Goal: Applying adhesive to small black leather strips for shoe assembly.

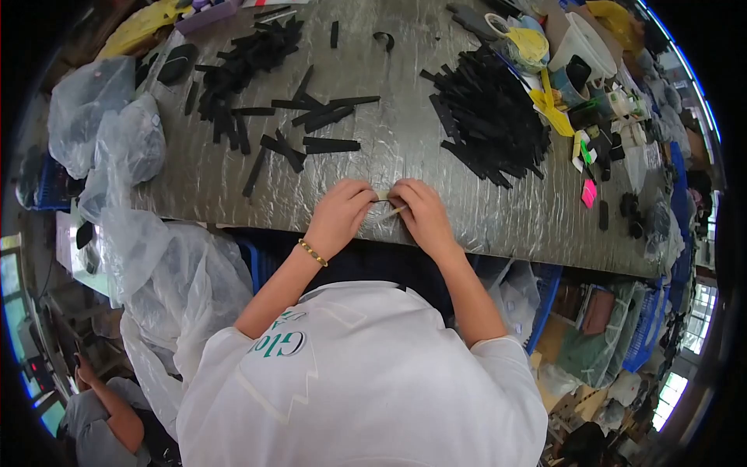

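Observation:
Close to the near edge of the table, my left hand (pixel 341 212) and my right hand (pixel 425 215) face each other with fingers pinched. Between them they grip a small pale strip (pixel 382 195), whose ends are hidden under my fingertips. A thin light-coloured end sticks out below my right fingers; whether it belongs to the same strip I cannot tell. Beyond my hands, loose black strips (pixel 331 145) lie scattered on the table. A larger pile of black strips (pixel 494 117) is at the right, and another heap of black strips (pixel 241 74) at the far left.
The table (pixel 389 148) has a wrinkled, plastic-covered top. Cups, a white tub (pixel 585 45), yellow scissors-like handles (pixel 551 109) and a pink tag (pixel 589 193) crowd its right side. Clear plastic bags (pixel 128 148) hang at the left. Behind on the left sits another person (pixel 109 412).

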Available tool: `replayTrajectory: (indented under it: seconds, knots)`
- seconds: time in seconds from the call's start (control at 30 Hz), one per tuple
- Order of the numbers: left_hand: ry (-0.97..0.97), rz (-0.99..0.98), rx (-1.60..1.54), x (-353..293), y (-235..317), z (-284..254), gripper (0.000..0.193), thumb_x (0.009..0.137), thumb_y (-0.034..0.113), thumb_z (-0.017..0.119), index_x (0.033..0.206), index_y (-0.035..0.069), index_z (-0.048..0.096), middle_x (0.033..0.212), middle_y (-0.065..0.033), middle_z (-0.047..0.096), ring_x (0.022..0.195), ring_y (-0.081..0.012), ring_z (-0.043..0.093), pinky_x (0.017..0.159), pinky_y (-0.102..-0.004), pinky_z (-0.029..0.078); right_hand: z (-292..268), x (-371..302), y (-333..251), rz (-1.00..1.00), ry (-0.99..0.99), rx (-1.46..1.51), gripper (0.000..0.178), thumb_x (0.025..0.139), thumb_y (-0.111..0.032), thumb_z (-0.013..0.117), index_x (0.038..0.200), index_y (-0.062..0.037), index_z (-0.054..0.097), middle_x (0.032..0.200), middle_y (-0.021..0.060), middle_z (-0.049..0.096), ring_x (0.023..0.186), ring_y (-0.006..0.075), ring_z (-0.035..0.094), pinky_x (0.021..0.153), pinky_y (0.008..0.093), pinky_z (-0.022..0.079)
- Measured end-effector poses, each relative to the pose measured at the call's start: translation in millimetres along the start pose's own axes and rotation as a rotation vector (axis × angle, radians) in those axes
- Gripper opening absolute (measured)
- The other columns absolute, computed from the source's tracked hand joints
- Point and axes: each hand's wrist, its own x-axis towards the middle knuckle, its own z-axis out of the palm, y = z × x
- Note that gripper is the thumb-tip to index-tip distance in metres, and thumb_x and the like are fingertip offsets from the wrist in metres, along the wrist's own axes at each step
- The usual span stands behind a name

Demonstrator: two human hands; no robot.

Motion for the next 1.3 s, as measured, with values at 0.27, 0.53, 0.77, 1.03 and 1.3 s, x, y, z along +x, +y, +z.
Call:
replayTrajectory:
  seconds: [0.27, 0.53, 0.77, 1.03, 1.3]
  knots:
    - [0.004, 0.000, 0.058, -5, 2, 4, 0.019, 0.080, -0.001, 0.064, 0.098, 0.003, 0.067, 0.101, -0.0085, 0.064, 0.098, -0.0296, 0.060, 0.084, -0.0384, 0.051, 13, -17, -13, 0.277, 0.249, 0.022, 0.014, 0.087, -0.007, 0.072, 0.095, 0.0004, 0.064, 0.089, 0.0128, 0.058, 0.079, 0.0316, 0.061, 0.070, 0.0390, 0.048]
    - [0.014, 0.001, 0.045, -3, 3, 6, 0.023, 0.079, -0.002, 0.064, 0.101, 0.004, 0.070, 0.100, -0.0087, 0.064, 0.095, -0.0297, 0.061, 0.082, -0.0381, 0.051, 17, -18, -14, 0.332, 0.260, 0.100, 0.015, 0.085, -0.008, 0.072, 0.093, -0.0013, 0.062, 0.089, 0.0127, 0.058, 0.082, 0.0342, 0.059, 0.073, 0.0427, 0.046]
    - [-0.042, 0.010, 0.097, -2, 4, 6, 0.036, 0.077, -0.002, 0.062, 0.109, 0.011, 0.073, 0.094, -0.0065, 0.063, 0.091, -0.0269, 0.061, 0.079, -0.0360, 0.052, -14, -4, -14, 0.281, 0.377, 0.198, 0.014, 0.097, -0.012, 0.056, 0.095, 0.0019, 0.060, 0.088, 0.0143, 0.056, 0.081, 0.0326, 0.060, 0.076, 0.0393, 0.047]
    - [-0.043, 0.070, 0.203, -1, 4, 7, 0.036, 0.076, 0.004, 0.061, 0.108, 0.014, 0.073, 0.089, -0.0035, 0.057, 0.090, -0.0212, 0.059, 0.077, -0.0332, 0.052, -17, -4, -11, 0.549, 0.132, 0.578, 0.024, 0.102, -0.017, 0.055, 0.096, 0.0041, 0.065, 0.078, 0.0044, 0.066, 0.073, 0.0092, 0.062, 0.068, 0.0250, 0.051]
    - [-0.050, 0.079, 0.226, -2, 2, 8, 0.036, 0.076, 0.006, 0.061, 0.109, 0.015, 0.073, 0.090, -0.0026, 0.057, 0.089, -0.0203, 0.059, 0.076, -0.0325, 0.052, -4, -5, -8, 0.421, 0.205, 0.487, 0.018, 0.094, -0.011, 0.066, 0.093, 0.0070, 0.068, 0.084, 0.0133, 0.070, 0.071, 0.0189, 0.070, 0.065, 0.0294, 0.054]
